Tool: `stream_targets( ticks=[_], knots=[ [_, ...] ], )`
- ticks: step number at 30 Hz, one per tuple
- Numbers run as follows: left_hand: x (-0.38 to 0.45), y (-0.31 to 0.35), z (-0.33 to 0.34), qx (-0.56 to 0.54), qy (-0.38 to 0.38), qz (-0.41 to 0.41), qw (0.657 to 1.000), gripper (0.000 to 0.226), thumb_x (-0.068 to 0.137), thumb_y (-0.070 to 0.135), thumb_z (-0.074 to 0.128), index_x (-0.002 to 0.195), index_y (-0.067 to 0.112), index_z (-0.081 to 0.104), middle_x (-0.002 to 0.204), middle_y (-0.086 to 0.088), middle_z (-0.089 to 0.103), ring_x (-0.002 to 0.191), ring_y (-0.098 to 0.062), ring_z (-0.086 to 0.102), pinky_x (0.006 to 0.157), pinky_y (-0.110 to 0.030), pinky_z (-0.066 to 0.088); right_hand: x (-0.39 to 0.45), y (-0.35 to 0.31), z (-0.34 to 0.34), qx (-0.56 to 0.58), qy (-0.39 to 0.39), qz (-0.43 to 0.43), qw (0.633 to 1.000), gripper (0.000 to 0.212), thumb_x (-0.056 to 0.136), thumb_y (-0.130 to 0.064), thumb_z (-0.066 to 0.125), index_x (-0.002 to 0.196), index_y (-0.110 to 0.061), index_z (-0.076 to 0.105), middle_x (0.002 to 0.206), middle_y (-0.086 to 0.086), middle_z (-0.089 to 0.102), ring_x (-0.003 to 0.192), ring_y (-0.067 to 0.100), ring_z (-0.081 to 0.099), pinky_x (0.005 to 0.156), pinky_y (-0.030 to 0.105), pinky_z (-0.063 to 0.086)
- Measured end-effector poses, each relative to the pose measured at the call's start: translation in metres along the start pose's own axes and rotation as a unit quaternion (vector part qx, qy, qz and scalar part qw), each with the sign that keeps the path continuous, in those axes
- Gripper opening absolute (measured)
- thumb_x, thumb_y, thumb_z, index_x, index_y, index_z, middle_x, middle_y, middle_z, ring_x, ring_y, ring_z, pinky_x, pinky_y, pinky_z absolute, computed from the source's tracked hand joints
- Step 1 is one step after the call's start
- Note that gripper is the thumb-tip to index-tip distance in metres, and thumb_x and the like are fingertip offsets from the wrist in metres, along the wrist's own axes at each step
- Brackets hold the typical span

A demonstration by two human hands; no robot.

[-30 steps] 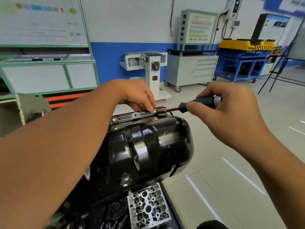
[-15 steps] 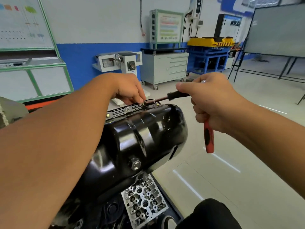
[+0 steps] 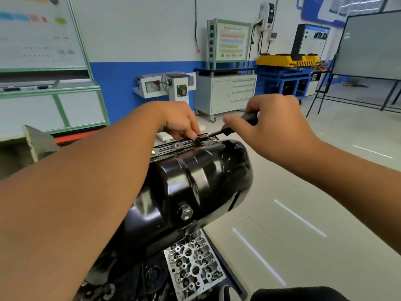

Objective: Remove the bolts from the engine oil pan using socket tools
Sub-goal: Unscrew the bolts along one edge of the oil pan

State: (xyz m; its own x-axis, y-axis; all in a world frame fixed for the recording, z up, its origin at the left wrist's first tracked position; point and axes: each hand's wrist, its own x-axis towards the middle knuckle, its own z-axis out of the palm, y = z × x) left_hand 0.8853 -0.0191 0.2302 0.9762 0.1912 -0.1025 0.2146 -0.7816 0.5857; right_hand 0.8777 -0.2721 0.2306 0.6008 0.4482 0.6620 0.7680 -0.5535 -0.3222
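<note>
The right hand point(image 3: 275, 127) grips a black-handled socket driver point(image 3: 238, 124), its tip at the far flange of the glossy black oil pan point(image 3: 195, 177); the left hand point(image 3: 180, 120) curls its fingertips beside that tip; a flange bolt point(image 3: 177, 145) sits just left.

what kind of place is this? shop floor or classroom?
Most likely an automotive training workshop, not a production floor: a black oil pan on a stand-mounted engine, wall-side teaching display panels, a wheeled tool cabinet, and a freestanding whiteboard.

A grey drawer cabinet point(image 3: 225, 94) stands beside a yellow-topped blue bench point(image 3: 286, 77).
</note>
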Motion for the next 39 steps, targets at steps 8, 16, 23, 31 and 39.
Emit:
stream_targets(
  ticks=[8, 16, 23, 31, 39],
  knots=[
    [-0.002, 0.003, -0.001, 0.011, -0.009, -0.006, 1.0, 0.028, 0.09, -0.003, 0.071, 0.088, 0.023, 0.082, 0.093, -0.005, 0.078, 0.088, -0.021, 0.073, 0.077, -0.028, 0.061, 0.01, 0.016, -0.006, -0.018, -0.024, -0.128, 0.991, 0.037, 0.084, -0.041, 0.078, 0.074, -0.009, 0.063, 0.059, 0.005, 0.06, 0.056, 0.018, 0.055, 0.051, 0.037, 0.052],
    [-0.002, 0.005, -0.001, 0.021, -0.014, -0.017, 1.0, 0.032, 0.09, -0.001, 0.073, 0.08, 0.028, 0.082, 0.079, 0.005, 0.078, 0.078, -0.014, 0.072, 0.072, -0.024, 0.06, 0.022, 0.018, -0.026, -0.189, -0.13, -0.396, 0.889, 0.034, 0.096, -0.04, 0.064, 0.081, -0.01, 0.059, 0.059, -0.003, 0.045, 0.046, 0.024, 0.045, 0.048, 0.03, 0.039],
    [-0.003, -0.001, 0.0, -0.005, -0.012, -0.029, 1.0, 0.032, 0.091, 0.002, 0.073, 0.078, 0.029, 0.083, 0.089, -0.003, 0.079, 0.085, -0.022, 0.074, 0.081, -0.035, 0.062, 0.049, -0.005, -0.022, -0.104, -0.12, -0.31, 0.937, 0.049, 0.098, -0.053, 0.053, 0.074, -0.011, 0.059, 0.057, -0.004, 0.051, 0.053, 0.018, 0.048, 0.056, 0.036, 0.046],
    [-0.001, 0.005, 0.001, -0.007, -0.017, -0.024, 1.0, 0.024, 0.092, 0.001, 0.071, 0.096, 0.022, 0.079, 0.095, -0.007, 0.074, 0.08, -0.016, 0.069, 0.07, -0.027, 0.058, 0.021, 0.015, -0.018, -0.048, -0.132, -0.22, 0.965, 0.029, 0.101, -0.049, 0.051, 0.106, -0.022, 0.062, 0.072, -0.01, 0.062, 0.064, 0.01, 0.056, 0.058, 0.029, 0.043],
    [-0.021, 0.04, -0.005, 0.032, -0.09, 0.069, 0.993, 0.04, 0.087, 0.006, 0.077, 0.102, 0.042, 0.073, 0.112, 0.01, 0.074, 0.1, -0.008, 0.069, 0.097, -0.043, 0.057, 0.035, 0.033, -0.037, -0.11, -0.172, -0.332, 0.921, 0.04, 0.09, -0.047, 0.053, 0.129, -0.038, 0.048, 0.097, -0.013, 0.06, 0.081, 0.017, 0.062, 0.065, 0.037, 0.053]
  ],
)
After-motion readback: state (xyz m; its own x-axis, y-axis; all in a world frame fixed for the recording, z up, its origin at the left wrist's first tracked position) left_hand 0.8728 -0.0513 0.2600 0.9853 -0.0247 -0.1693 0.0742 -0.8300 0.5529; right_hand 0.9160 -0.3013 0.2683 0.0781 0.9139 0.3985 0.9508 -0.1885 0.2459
